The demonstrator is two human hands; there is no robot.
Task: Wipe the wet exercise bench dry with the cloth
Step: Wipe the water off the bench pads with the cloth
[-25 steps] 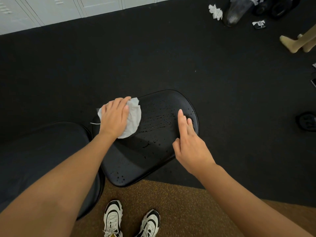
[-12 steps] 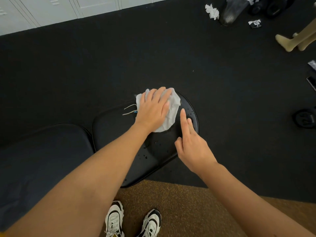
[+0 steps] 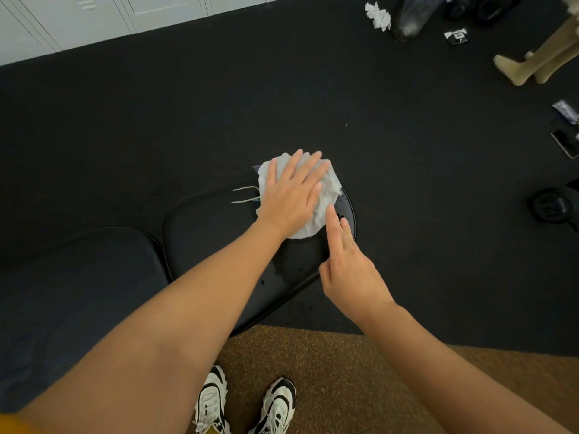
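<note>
The black padded seat of the exercise bench [image 3: 206,233] lies in the middle of the view, with a few water drops near its right and lower edges. A white cloth [image 3: 329,192] with loose threads on its left sits on the seat's far right corner. My left hand [image 3: 291,195] lies flat on the cloth, fingers spread, pressing it onto the pad. My right hand [image 3: 347,264] rests on the seat's right edge, index and middle fingers stretched out beside the cloth, holding nothing.
The bench's larger black pad [image 3: 72,296] is at the left. White lockers [image 3: 94,17] line the far wall. A crumpled tissue [image 3: 377,15], a dark bag [image 3: 413,14], a weight plate [image 3: 551,205] and small items lie on the black floor at right. A person's feet [image 3: 517,68] stand upper right.
My left hand has slid the cloth from the seat's left side across to its far right corner. Most drops in the middle of the seat are gone. My right hand has barely moved.
</note>
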